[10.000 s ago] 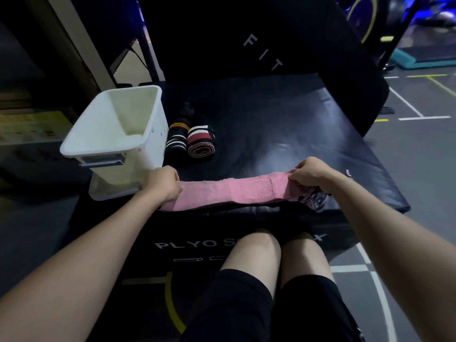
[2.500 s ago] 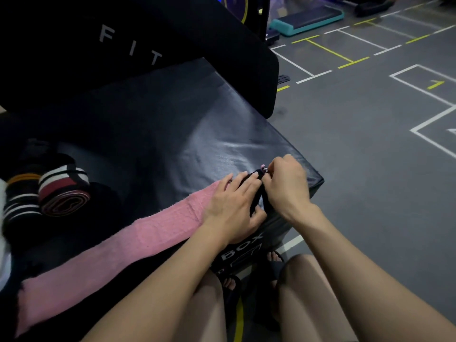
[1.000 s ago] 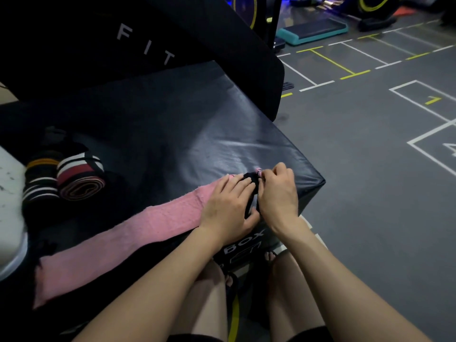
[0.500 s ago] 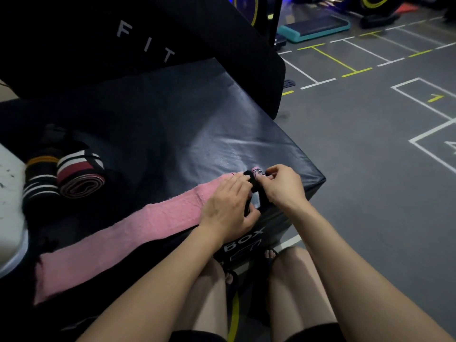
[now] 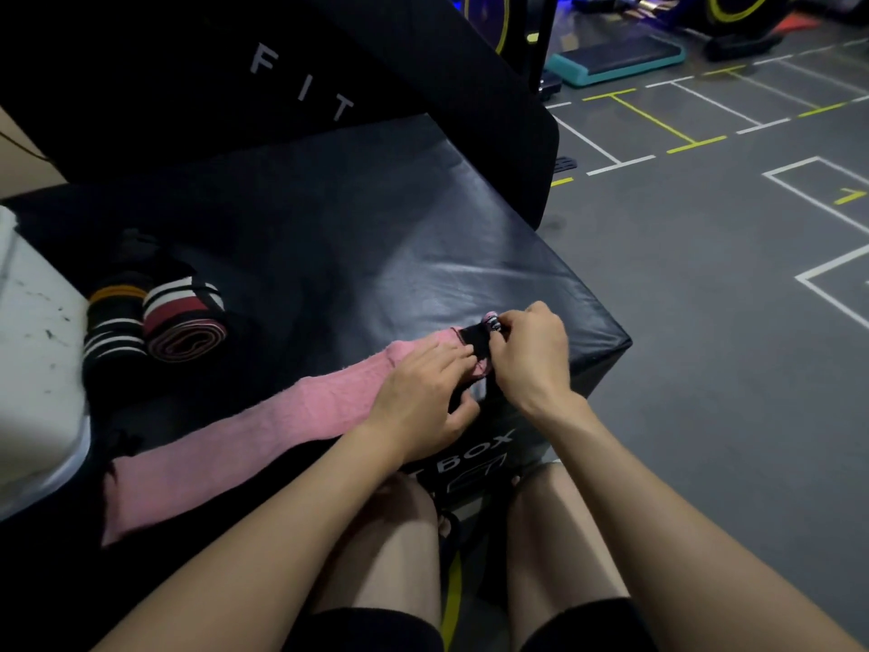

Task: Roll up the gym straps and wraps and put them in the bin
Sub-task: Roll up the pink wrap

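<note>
A long pink wrap [image 5: 263, 430] lies flat across the front of the black plyo box [image 5: 399, 237]. At the wrap's right end sits a black fastening part [image 5: 475, 343]. My left hand [image 5: 423, 392] lies on that end with its fingers stretched over the pink cloth and its thumb under the edge. Curled fingers of my right hand [image 5: 531, 355] pinch the black end, starting a small tight roll. The white bin [image 5: 33, 350] shows only partly at the left edge.
Two rolled wraps stand next to the bin: a black one with orange and white stripes [image 5: 115, 322] and a red, white and black one [image 5: 183, 322]. A black padded block marked FIT [image 5: 301, 87] leans behind. Grey gym floor drops off to the right.
Ten seconds ago my hands held the pink wrap stretched out by both ends. Both hands have since come together at its right end, and the right fingers have curled the black tip a little.
</note>
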